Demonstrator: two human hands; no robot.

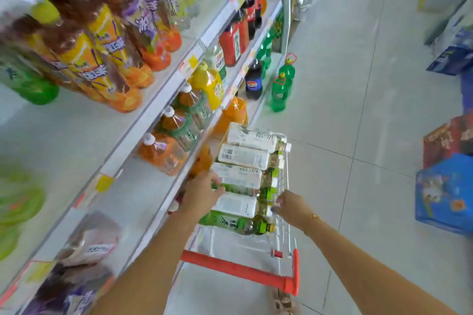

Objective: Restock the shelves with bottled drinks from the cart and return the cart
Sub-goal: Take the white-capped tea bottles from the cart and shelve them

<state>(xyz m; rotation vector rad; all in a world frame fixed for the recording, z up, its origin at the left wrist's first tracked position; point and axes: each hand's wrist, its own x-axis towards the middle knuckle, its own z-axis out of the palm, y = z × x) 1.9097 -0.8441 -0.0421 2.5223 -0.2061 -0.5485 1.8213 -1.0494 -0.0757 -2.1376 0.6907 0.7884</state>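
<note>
In the cart, just right of the shelves, bottles lie stacked crosswise — the left hand grips one white-labelled bottle at its base, the right hand pinching its cap end.

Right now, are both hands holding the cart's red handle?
No, the left hand and the right hand are at the tea bottles lying in the cart, and the red handle is untouched.
</note>
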